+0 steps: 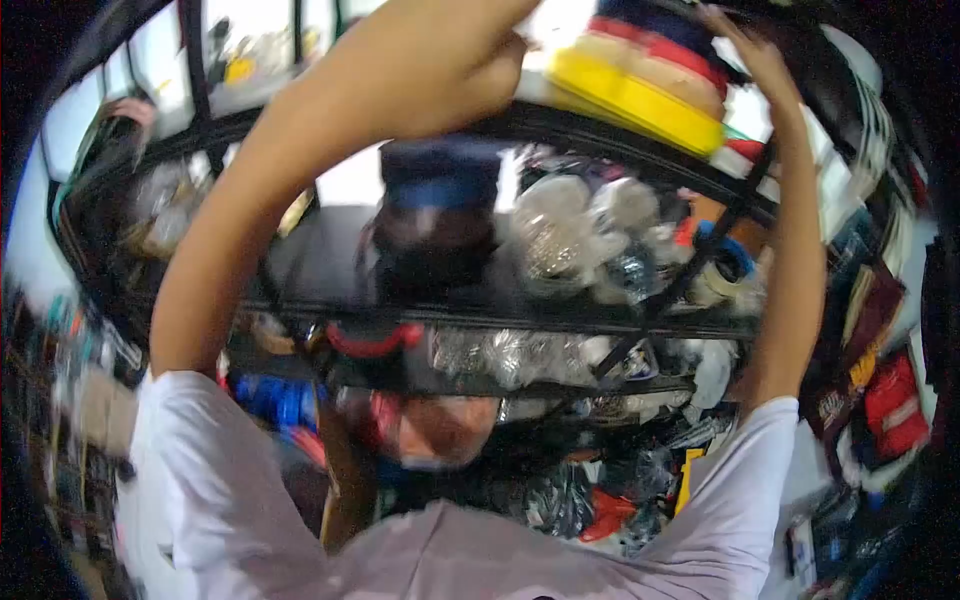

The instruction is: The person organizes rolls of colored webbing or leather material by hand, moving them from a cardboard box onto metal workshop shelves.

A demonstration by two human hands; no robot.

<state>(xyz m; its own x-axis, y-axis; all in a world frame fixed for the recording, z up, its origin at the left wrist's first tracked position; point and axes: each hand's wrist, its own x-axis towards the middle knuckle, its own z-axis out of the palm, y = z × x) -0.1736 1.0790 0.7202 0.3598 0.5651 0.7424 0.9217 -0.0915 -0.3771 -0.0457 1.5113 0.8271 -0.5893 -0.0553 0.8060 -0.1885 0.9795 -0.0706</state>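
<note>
Both arms are raised toward an upper shelf. My left hand [475, 70] is at the top of the view, left of a stack of coloured items. Its thumb side looks bent, while the frame edge cuts off its fingertips. On the other side of the stack, my right hand [752, 58] reaches up with its fingers stretched out along the dark top part. The stack has a yellow layer [635, 98] at the bottom, red and cream bands [655, 62] in the middle and a dark blue top [662, 22]. Motion blurs it.
Black shelf racks [600, 325] fill the space ahead. The middle shelf holds a dark blue and black pile [435, 205], plastic-wrapped round bundles [555, 230] and rolls of tape [725, 265]. Lower down are an orange-red item [435, 425] and plastic bags [560, 500].
</note>
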